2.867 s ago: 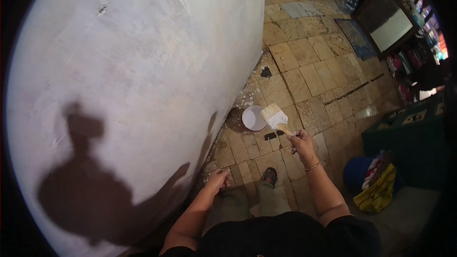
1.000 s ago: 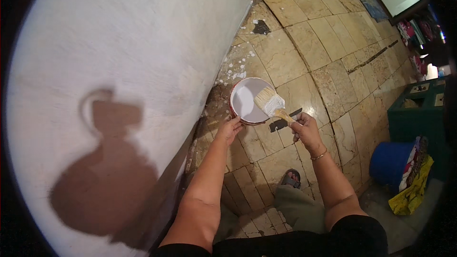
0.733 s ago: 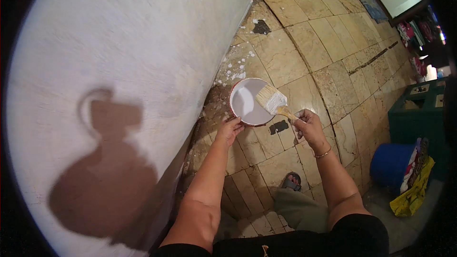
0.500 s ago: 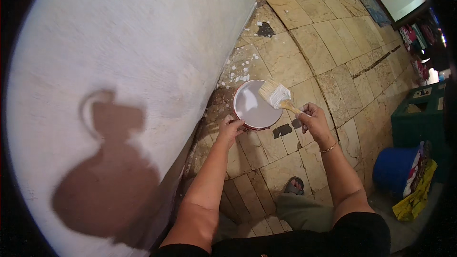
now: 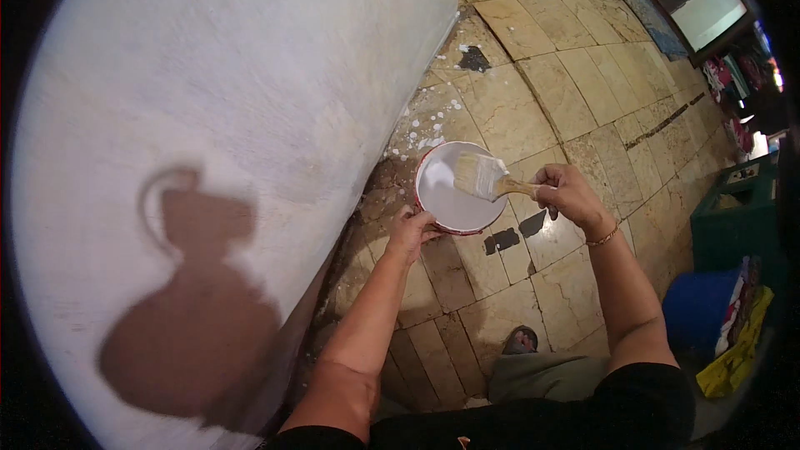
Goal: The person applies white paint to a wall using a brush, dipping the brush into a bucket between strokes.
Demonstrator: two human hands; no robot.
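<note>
A round bucket with a red rim (image 5: pixel 457 231) holds white paint (image 5: pixel 440 192). My left hand (image 5: pixel 410 233) grips its near left edge, the thumb at the rim and the fingers mostly hidden behind the wall. In my right hand (image 5: pixel 570 197) is a flat paintbrush (image 5: pixel 479 177), pinched by its wooden handle. White paint coats the bristles, which point left over the bucket's opening. Whether their tips touch the paint or the rim, I cannot tell.
A whitish wall (image 5: pixel 275 58) rises on the left, carrying my shadow. Paint spots dot the stone-tiled floor (image 5: pixel 508 100) at its foot. To the right stand a blue tub (image 5: pixel 696 304) with a yellow cloth (image 5: pixel 737 358), a green crate (image 5: pixel 737 225) and a framed mirror (image 5: pixel 708 12).
My right hand has moved right and slightly up, and the brush has turned more level, its bristles lower over the bucket. The bucket and left hand sit slightly further right in view.
</note>
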